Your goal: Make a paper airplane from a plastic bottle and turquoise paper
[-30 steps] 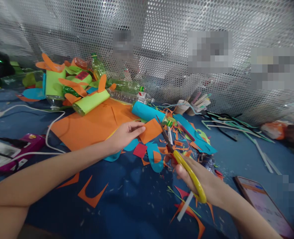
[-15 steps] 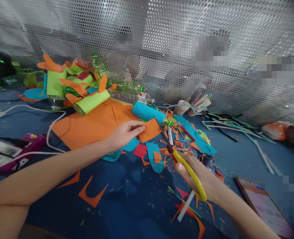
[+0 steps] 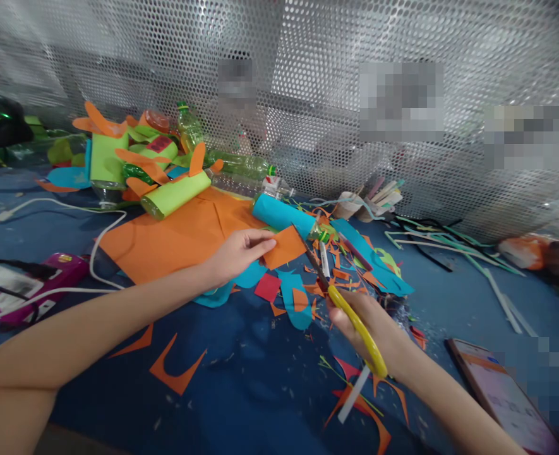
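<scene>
Between thumb and fingers, my left hand (image 3: 244,253) pinches a small orange piece of paper (image 3: 285,248) by its left side. My right hand (image 3: 367,322) is wrapped round yellow-handled scissors (image 3: 355,319), whose dark blades lie along the right edge of that paper. Whether the blades are fully closed is hard to see. Beneath and around them lie a red paper square (image 3: 268,287), a blue paper strip (image 3: 295,300) and many small orange scraps. Just behind is a bottle wrapped in blue paper (image 3: 283,215). A large orange sheet (image 3: 175,243) lies under my left hand's side.
Paper-covered bottles (image 3: 177,194) pile up at the back left against a perforated metal screen (image 3: 307,76). A magenta power strip (image 3: 61,272) with white cables sits at left. To the right are a phone (image 3: 501,392), thin straws (image 3: 501,300) and cups of sticks (image 3: 378,199).
My right hand and the scissors' handles have shifted very slightly, the handles looking a little closer together. The orange paper and my left hand stay in place.
</scene>
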A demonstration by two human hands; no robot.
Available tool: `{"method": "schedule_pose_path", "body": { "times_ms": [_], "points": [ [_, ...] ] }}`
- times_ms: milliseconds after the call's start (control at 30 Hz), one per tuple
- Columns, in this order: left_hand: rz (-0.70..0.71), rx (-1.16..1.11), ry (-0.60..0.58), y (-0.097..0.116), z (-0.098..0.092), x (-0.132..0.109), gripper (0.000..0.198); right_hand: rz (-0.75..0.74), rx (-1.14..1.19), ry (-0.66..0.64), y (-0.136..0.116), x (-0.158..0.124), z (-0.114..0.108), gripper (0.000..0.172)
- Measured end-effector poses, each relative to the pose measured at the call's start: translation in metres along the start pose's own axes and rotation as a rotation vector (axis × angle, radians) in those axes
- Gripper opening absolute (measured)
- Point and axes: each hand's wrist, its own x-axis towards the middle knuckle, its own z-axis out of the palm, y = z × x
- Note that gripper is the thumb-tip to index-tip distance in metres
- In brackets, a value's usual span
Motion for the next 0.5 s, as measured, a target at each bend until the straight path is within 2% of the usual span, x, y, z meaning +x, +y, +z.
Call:
{"method": "schedule_pose_path", "body": {
  "times_ms": [267,500],
  "points": [
    [-0.028,-0.016,-0.019,-0.0005,-0.0001,0.0005,0.026,-0.061,-0.034,-0.002,0.0073,0.0034,0.0008,0.055],
    [-0.024,0.024,0.020,0.0016,0.0001,0.0007,0.018,-0.035,-0.107,-0.002,0.0090,0.0044,0.0016,0.053]
  ]
}}
